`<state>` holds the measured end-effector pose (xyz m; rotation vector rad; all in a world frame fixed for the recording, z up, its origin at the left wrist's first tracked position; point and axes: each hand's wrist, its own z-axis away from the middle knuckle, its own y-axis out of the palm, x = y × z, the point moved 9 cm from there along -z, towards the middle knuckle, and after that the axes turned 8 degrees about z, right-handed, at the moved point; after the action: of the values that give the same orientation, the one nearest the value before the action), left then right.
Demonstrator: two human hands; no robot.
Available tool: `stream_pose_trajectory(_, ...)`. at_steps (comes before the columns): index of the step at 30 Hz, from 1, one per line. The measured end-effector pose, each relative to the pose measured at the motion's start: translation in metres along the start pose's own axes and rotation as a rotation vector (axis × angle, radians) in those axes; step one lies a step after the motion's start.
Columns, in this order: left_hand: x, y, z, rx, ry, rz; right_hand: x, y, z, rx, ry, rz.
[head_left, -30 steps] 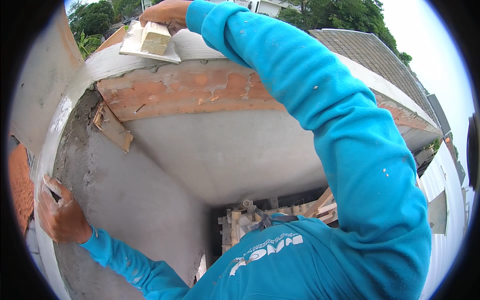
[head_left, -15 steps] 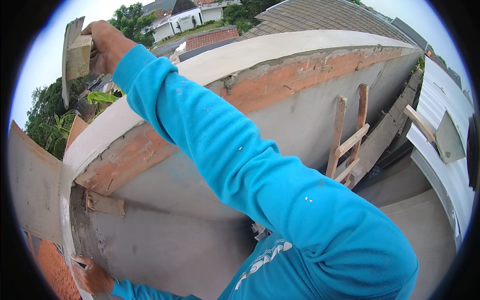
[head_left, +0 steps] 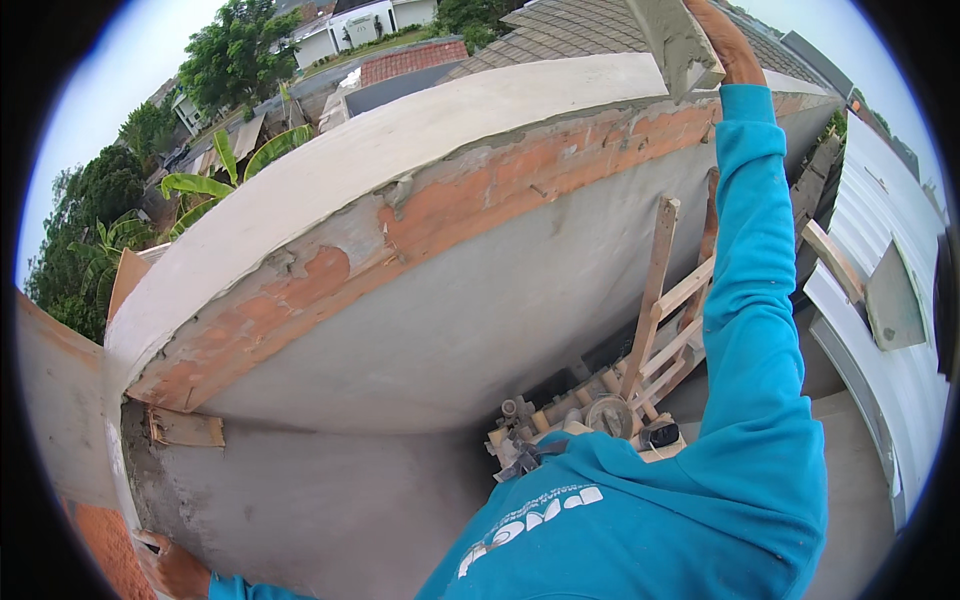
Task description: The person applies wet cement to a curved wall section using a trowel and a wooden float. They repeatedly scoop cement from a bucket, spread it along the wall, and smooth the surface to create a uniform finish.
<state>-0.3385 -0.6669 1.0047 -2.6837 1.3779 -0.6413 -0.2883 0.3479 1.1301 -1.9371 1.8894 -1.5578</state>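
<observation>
At the upper right my right arm in a blue sleeve reaches away, and my right hand (head_left: 728,42) is closed round a plastering float (head_left: 676,45). The float's board is grey with mortar, and it is held at the far part of the pale wall top (head_left: 420,125), partly cut off by the picture's upper edge. At the lower left my left hand (head_left: 175,568) is curled over the narrow side edge of the wall (head_left: 128,470). Below the pale top runs a band of exposed orange surface (head_left: 480,205) with rough mortar along its upper line.
A wooden ladder (head_left: 652,290) leans by the grey wall face. Under me are a platform (head_left: 610,380) and a round container (head_left: 609,416). Corrugated metal sheets (head_left: 860,210) lie on the right, with a loose board (head_left: 893,300). A wood scrap (head_left: 187,427) juts at the left corner.
My right hand has swung the float from the upper left across to the upper right along the wall top. My left hand stays at the wall's edge. The view has shifted slightly.
</observation>
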Motion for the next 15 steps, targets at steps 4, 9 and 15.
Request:
stream_pose_trajectory(4, 0.006, 0.012, 0.003, 0.279, -0.132, 0.174, -0.022, 0.036, -0.025, 0.177, 0.002, 0.395)
stream_pose_trajectory(9, 0.012, 0.016, 0.008, 0.194, -0.152, 0.092, -0.002, 0.097, -0.017, 0.298, -0.071, 0.655)
stream_pose_trajectory(15, 0.024, 0.035, 0.028, -0.058, -0.109, -0.053, 0.173, 0.210, 0.067, 0.528, -0.319, 0.399)
